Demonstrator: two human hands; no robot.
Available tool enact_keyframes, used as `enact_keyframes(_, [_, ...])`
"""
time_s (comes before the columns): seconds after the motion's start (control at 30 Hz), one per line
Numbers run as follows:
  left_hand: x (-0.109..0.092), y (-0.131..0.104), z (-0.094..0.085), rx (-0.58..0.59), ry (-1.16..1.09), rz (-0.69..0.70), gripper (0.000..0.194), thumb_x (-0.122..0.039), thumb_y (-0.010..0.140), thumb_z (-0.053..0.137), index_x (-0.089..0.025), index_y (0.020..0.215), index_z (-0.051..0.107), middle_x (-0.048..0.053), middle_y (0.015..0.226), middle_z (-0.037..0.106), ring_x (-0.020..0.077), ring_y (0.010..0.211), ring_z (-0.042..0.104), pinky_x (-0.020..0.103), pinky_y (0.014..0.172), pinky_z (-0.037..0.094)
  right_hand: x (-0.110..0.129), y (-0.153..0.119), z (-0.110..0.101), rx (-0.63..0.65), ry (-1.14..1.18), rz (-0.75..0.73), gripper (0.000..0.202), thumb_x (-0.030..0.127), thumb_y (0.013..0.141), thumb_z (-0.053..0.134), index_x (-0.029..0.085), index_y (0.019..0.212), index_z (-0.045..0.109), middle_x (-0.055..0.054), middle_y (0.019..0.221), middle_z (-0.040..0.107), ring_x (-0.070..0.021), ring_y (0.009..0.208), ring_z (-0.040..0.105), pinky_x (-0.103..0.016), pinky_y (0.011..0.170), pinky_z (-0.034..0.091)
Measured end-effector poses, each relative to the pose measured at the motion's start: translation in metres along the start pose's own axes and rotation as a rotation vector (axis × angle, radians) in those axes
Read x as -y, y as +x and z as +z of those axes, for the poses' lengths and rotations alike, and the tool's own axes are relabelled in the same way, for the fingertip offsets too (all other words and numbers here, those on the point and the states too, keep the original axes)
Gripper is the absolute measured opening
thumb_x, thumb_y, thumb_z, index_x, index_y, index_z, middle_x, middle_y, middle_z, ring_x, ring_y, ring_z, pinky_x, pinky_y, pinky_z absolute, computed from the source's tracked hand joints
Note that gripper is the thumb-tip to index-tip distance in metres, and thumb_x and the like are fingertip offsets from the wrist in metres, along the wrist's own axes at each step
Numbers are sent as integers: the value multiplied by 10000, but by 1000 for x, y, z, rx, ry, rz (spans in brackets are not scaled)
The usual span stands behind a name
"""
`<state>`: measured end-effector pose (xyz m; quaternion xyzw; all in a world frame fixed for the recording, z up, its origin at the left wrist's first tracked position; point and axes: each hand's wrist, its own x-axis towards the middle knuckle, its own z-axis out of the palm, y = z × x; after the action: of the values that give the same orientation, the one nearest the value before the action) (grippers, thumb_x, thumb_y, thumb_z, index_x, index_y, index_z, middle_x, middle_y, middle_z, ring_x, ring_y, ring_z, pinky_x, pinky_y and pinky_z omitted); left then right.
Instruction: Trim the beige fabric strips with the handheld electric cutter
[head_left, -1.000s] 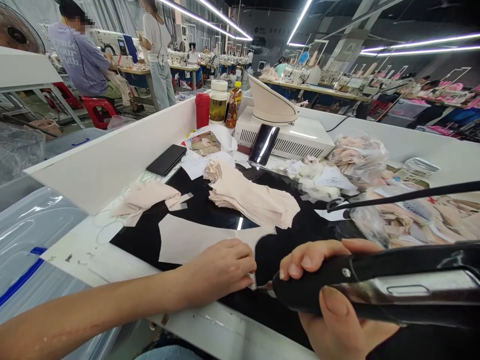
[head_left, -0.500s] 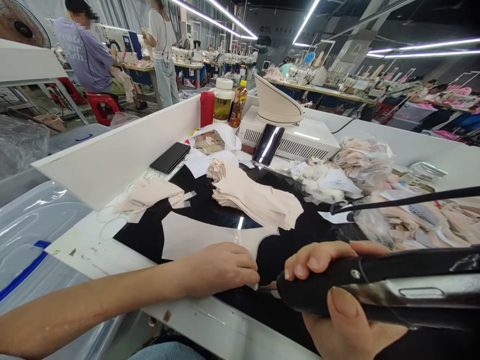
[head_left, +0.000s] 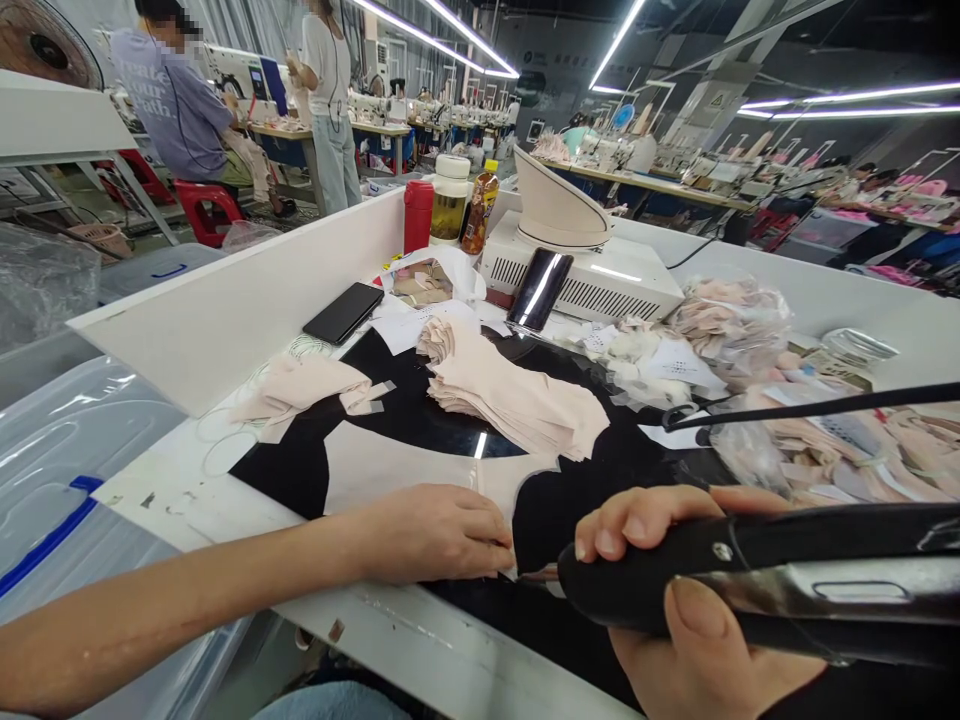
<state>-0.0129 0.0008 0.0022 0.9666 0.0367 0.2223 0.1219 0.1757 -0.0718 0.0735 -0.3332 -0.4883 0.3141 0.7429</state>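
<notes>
A cut piece of pale beige fabric [head_left: 405, 470] lies flat on the black work surface [head_left: 285, 465]. At its right-hand end, my left hand [head_left: 442, 535] rests on it with fingers pressed together on the edge. My right hand [head_left: 697, 620] is closed around a thick black handheld tool [head_left: 645, 575] with a metal strip along its side. The tool's thin metal tip points left, close by my left fingertips; whether it touches the fabric I cannot tell. Behind the flat piece sits a stack of similar beige pieces [head_left: 517, 395].
A folded beige piece [head_left: 307, 385] lies at left near a black phone [head_left: 343, 313]. Farther back stand a red flask [head_left: 417, 217], a jar [head_left: 448, 200], a bottle [head_left: 480, 208] and a white machine [head_left: 585, 270]. Bagged fabric [head_left: 731, 320] and a black cable [head_left: 817, 400] occupy the right.
The view has shifted slightly. My right hand and the tool sit a little farther right and lower; my left hand stays on the fabric edge.
</notes>
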Motion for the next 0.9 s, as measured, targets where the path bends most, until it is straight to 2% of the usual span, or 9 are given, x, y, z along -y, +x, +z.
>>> enact_keyframes(0.17, [-1,1,-3,13,13,14,236,-151,1122,525,-164,1118,761,92,1153,782,165,1132,724,282,1138,517,-2,-1,-1,-15,10,6,346,335,836,867,281,1106,657,36,758,639,-157,586,602,-310,489,591])
enact_keyframes(0.4, [0,-1,0,-24,24,48,202,-140,1105,558,-127,1128,758,105,1150,779,169,1118,729,283,1145,521,-3,-3,-1,-17,39,0,374,310,853,861,281,1149,633,37,779,650,-156,606,600,-305,508,583])
enact_keyframes(0.63, [0,0,-1,-33,57,74,162,-132,1075,619,-172,1114,771,82,1144,783,150,1120,727,274,1142,525,-3,-2,0,-21,27,-2,383,317,844,864,274,1140,625,35,774,646,-160,594,604,-315,489,589])
enact_keyframes(0.9, [-1,1,-3,36,29,45,308,-152,1147,455,-133,1143,762,94,1188,782,163,1151,713,277,1178,484,-2,-3,-2,-53,51,10,376,303,846,861,272,1143,632,33,774,649,-159,608,608,-312,509,589])
